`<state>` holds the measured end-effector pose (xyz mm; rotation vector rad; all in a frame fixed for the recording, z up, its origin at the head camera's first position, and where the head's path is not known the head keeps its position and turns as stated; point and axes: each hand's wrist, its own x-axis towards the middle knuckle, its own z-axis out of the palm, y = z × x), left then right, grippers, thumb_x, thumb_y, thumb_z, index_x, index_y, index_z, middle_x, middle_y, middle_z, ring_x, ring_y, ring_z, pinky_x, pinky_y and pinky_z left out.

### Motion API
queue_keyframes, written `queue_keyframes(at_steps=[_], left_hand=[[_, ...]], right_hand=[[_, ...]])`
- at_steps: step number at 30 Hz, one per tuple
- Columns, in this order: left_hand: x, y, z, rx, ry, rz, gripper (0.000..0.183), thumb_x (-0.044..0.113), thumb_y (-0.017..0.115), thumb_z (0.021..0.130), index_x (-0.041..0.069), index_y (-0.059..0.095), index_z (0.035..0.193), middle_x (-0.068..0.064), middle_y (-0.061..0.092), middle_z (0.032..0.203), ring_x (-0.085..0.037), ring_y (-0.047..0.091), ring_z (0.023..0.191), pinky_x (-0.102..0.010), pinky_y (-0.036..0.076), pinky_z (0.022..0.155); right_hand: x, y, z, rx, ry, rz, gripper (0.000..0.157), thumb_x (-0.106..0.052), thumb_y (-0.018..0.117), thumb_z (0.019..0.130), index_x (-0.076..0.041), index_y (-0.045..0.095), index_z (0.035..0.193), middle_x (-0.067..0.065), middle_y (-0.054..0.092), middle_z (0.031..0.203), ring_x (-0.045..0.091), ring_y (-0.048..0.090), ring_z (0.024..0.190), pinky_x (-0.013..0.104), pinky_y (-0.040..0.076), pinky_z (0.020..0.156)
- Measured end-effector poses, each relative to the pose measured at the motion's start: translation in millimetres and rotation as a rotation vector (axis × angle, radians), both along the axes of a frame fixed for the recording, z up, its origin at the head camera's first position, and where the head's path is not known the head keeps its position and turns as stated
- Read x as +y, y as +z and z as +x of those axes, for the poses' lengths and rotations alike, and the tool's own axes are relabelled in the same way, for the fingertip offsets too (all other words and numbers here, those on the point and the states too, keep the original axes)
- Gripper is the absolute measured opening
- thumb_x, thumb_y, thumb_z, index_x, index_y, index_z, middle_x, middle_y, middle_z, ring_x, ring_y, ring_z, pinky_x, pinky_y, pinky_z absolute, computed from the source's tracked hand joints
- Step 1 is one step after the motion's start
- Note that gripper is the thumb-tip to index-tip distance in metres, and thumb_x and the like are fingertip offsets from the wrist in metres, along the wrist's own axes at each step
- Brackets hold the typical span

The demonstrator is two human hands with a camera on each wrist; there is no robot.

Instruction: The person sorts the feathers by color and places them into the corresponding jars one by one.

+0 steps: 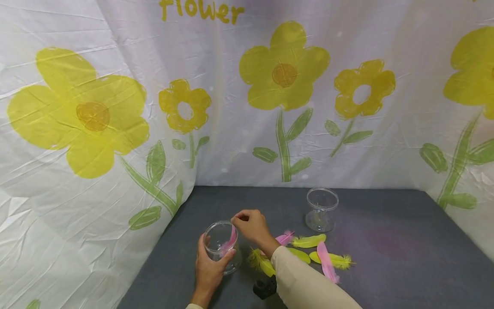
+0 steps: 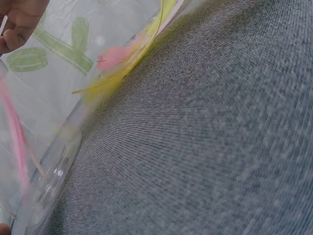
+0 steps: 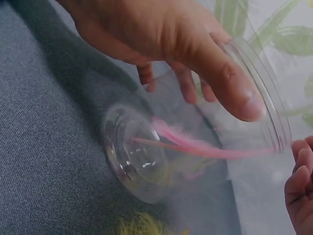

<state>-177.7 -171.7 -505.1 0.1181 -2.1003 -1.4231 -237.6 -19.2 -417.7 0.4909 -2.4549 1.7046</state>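
My left hand (image 1: 210, 267) grips a clear jar (image 1: 223, 224) with a round rim and a wider foot, thumb on the near side and fingers round the far side. A pink feather (image 1: 232, 237) stands inside the jar, its upper end at the rim. My right hand (image 1: 252, 225) pinches that upper end with thumb and forefinger. In the right wrist view the pink feather (image 3: 195, 145) runs from near the jar's foot (image 3: 113, 155) up to the rim, right by the right fingertips.
Right of the jar, several yellow feathers (image 1: 308, 241) and pink feathers (image 1: 327, 262) lie loose on the dark grey table (image 1: 386, 266), partly behind the right forearm. Another clear jar (image 1: 322, 205) stands farther back. A small black device (image 1: 264, 288) is by the right sleeve. A flower-printed cloth (image 1: 231, 154) hangs behind.
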Motion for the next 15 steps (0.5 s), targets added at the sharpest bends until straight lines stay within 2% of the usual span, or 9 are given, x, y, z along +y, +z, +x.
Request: queue_keyframes(at_steps=[7,12,15], left_hand=[[1.7,-1.9,0.2,0.040,0.018,-0.014,0.099,0.027,0.093,0.060,0.002,0.039,0.140,-0.022,0.052,0.131,-0.038,0.047,0.121,-0.052,0.034,0.098],[0.4,-2.3,0.2,0.050,0.018,-0.017,0.099,0.026,0.093,0.060,0.002,0.039,0.140,-0.022,0.052,0.131,-0.038,0.047,0.122,-0.051,0.033,0.099],[-0.2,-2.4,0.4,0.049,0.010,-0.016,0.099,0.025,0.093,0.059,0.003,0.039,0.140,-0.022,0.051,0.131,-0.038,0.047,0.122,-0.052,0.032,0.099]], right_hand=[[24.9,2.8,0.6,-0.062,-0.019,-0.088,0.016,-0.022,0.067,0.091,-0.008,0.073,0.094,0.002,0.067,0.081,0.018,0.062,0.072,0.034,0.051,0.065],[61.2,7.5,-2.3,-0.056,-0.035,-0.175,0.014,-0.019,0.069,0.090,-0.008,0.073,0.096,0.006,0.066,0.085,0.023,0.061,0.075,0.035,0.052,0.067],[88.8,9.0,-6.1,-0.052,-0.073,-0.208,0.014,-0.018,0.070,0.090,-0.006,0.073,0.097,0.005,0.065,0.083,0.025,0.059,0.073,0.035,0.050,0.065]])
